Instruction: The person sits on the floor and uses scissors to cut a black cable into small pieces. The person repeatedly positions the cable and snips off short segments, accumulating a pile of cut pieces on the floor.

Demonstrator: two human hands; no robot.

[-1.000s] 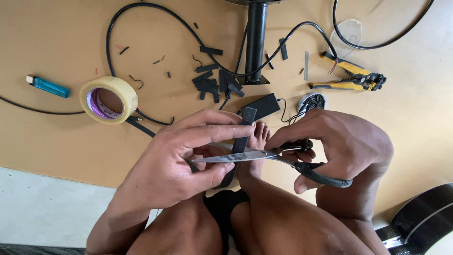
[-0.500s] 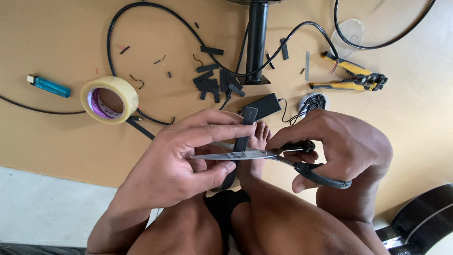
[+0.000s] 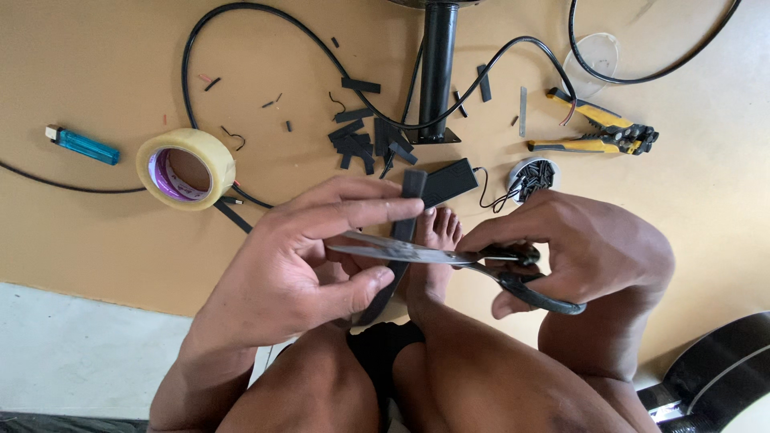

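L hand [image 3: 297, 265] pinches a black strip [image 3: 405, 232] upright betw. thumb & fingers, over the foot; R hand [image 3: 577, 248] grips scissors [image 3: 449, 258], blades across the strip. Strip looks light, flexible, prob. rubbery; best held close to the cut. Farther on the floor: cut black pieces [image 3: 365, 140], tape roll [image 3: 186, 168], lighter [image 3: 80, 144], yellow strippers [image 3: 597, 132], and a small round cup [image 3: 533, 176] of black bits.

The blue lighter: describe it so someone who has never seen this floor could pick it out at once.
Start at the round roll of clear yellowish packing tape lying on the tan floor above the left hand. Look left of the roll, toward the picture's edge: the small translucent blue plastic lighter lies flat there, apart from the tape. It is the only blue thing; everything near it is black cable or black scraps.
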